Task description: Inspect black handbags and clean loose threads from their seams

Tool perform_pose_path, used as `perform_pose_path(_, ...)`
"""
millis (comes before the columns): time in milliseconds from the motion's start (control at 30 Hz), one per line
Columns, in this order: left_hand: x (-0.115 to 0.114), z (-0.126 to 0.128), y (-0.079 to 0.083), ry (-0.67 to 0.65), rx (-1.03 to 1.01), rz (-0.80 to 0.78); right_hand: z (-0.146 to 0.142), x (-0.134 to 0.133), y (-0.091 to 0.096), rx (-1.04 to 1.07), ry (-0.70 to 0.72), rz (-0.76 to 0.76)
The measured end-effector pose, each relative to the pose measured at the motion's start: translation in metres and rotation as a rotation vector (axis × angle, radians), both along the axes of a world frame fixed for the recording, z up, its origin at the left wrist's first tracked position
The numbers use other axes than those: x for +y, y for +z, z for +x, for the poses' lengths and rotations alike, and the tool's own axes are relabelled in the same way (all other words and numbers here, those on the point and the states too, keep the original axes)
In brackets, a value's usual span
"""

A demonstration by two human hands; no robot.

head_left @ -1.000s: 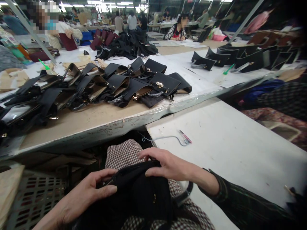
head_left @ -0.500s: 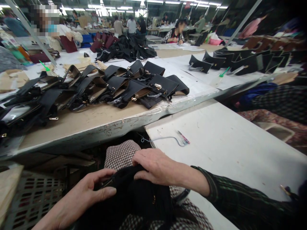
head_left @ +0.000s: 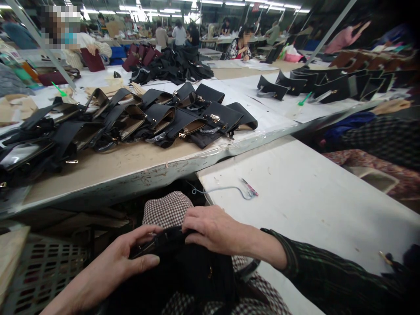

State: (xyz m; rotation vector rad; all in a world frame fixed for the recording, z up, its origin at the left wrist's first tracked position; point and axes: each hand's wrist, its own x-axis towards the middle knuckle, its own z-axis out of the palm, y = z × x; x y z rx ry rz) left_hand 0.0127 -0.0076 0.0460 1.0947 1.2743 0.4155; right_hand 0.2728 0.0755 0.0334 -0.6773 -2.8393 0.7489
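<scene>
A black handbag (head_left: 193, 271) lies on my lap, over checked trousers (head_left: 166, 208). My left hand (head_left: 123, 262) grips the bag's left top edge, thumb and fingers pinched on it. From the right, my right hand (head_left: 215, 229) lies over the top rim, its fingers curled onto the edge. The bag's inside and its lower part are hidden at the frame's bottom.
A long worktable (head_left: 124, 164) ahead carries a row of black handbags (head_left: 157, 116). A white table (head_left: 311, 197) at right holds a pair of small snips on a cord (head_left: 247, 187). A perforated crate (head_left: 42, 267) sits lower left. Other people work at tables in the background.
My right hand slid left along the bag's top rim and closed over it. The left hand kept its grip, its fingers shifting slightly.
</scene>
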Motion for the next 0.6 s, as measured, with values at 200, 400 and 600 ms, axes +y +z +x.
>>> perform_pose_path(200, 0.015, 0.001, -0.004, -0.137, 0.101, 0.174, -0.001, 0.008, -0.006, -0.003, 0.049, -0.078)
perform_pose_path(400, 0.026, 0.003, -0.004, -0.293, 0.250, 0.223, -0.003, 0.016, -0.006, -0.133, 0.180, 0.028)
perform_pose_path(600, 0.032, 0.014, -0.002, -0.435, 0.308, 0.318, -0.008, 0.016, 0.002, -0.146, 0.267, 0.034)
